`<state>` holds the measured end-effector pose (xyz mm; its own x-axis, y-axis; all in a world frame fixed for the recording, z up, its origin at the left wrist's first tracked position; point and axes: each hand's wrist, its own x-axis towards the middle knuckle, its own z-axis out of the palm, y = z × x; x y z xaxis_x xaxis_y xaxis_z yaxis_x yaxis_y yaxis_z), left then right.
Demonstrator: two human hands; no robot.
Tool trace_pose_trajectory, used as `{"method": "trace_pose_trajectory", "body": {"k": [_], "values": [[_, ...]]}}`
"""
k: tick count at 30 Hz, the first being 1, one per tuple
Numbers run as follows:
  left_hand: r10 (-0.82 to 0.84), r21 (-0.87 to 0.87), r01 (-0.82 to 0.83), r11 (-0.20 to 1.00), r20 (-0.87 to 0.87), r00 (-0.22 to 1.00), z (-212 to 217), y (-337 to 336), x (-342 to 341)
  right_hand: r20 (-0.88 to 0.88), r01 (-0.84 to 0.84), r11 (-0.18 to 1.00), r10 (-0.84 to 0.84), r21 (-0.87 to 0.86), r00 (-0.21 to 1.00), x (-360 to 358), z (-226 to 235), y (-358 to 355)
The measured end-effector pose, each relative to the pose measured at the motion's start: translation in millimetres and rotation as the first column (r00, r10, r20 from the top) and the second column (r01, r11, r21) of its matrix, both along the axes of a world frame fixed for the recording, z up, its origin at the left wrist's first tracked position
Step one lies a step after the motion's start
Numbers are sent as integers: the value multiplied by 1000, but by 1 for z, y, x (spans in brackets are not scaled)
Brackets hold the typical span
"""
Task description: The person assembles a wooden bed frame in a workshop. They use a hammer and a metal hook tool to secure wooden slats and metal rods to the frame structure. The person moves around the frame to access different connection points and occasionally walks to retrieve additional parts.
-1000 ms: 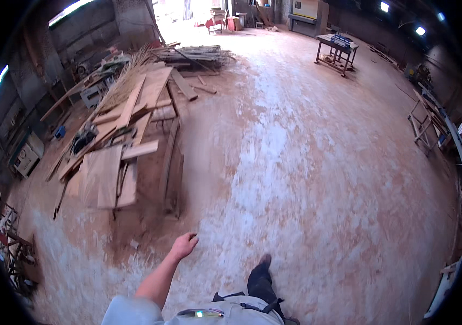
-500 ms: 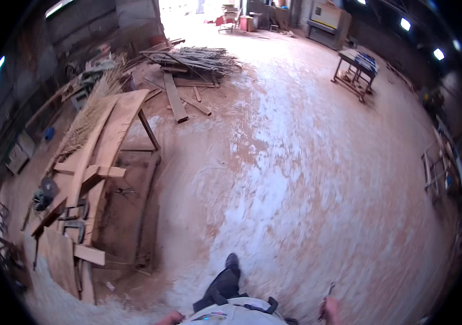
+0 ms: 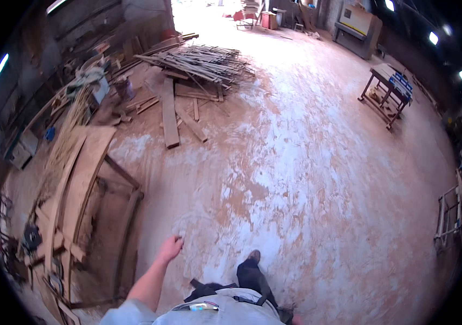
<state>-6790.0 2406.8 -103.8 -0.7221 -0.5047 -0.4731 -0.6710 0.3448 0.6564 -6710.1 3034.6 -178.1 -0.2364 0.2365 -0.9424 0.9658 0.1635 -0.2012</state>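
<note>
My left hand [image 3: 171, 248] is swung forward over the dusty floor, right of the wooden workbench and touching nothing around it. Its fingers are curled closed; a tiny pale spot shows at the fingertips, too small to name. Of my right hand [image 3: 296, 320] only a sliver shows at the lower edge, beside my dark trouser leg, so its fingers and anything in them are hidden. Nearest to the left hand, long curved boards [image 3: 82, 184] lie along the bench, with a C-clamp [image 3: 55, 283] at their near end and a dark round power tool [image 3: 31, 237] beside them.
Ahead on the left, a heap of thin wood strips [image 3: 201, 62] lies on the floor, with a loose plank [image 3: 169, 116] sticking out toward me. A small wheeled table [image 3: 379, 89] stands far right, near a large machine [image 3: 356, 30]. A metal frame [image 3: 447, 216] is at the right edge.
I have walked forward; the bench has slid back and down in view. My left hand has swung up and forward. My right hand, earlier holding a slim metal tool, has dropped almost out of view.
</note>
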Motion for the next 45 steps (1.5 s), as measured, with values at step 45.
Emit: {"method": "trace_pose_trajectory", "body": {"k": [45], "values": [[356, 208, -540, 816, 556, 751, -93, -235, -1295, -364, -604, 568, 822, 559, 437, -1930, 42, -622]]}}
